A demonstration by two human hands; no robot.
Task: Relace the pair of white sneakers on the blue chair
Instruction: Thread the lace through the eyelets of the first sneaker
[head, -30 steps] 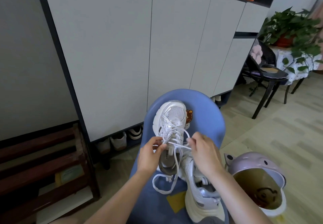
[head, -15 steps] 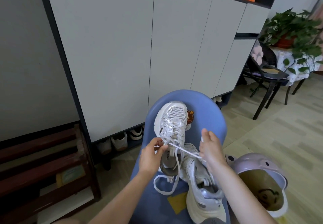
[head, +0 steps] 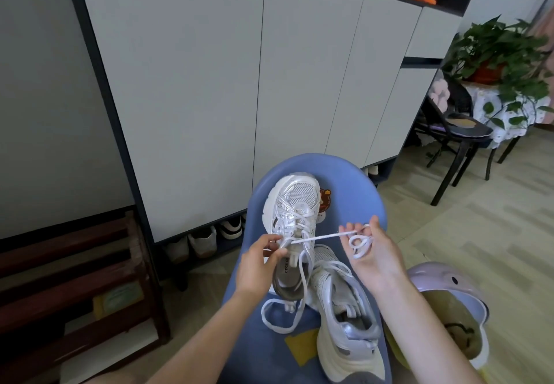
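Two white sneakers lie on the blue chair [head: 350,192]. The far sneaker [head: 295,204] leans toe-up against the chair's back. The near sneaker [head: 344,314] lies below it with its heel toward me. A white lace [head: 322,237] runs taut from the far sneaker's upper eyelets to the right. My left hand [head: 257,267] pinches the lace at the sneaker's tongue. Palm up, my right hand [head: 370,252] holds the lace's free end, looped around its fingers. The other lace end [head: 281,314] hangs in a loop on the seat.
A tall white shoe cabinet [head: 239,84] stands behind the chair, with shoes [head: 204,241] under it. A dark wooden rack [head: 75,278] is at the left. A lilac bin [head: 449,311] sits at the right. A black chair [head: 455,132] and a potted plant [head: 497,54] stand farther right.
My right hand has pulled the lace out to the right, away from the sneaker, and turned palm up with the end looped on it. My left hand has stayed at the tongue.
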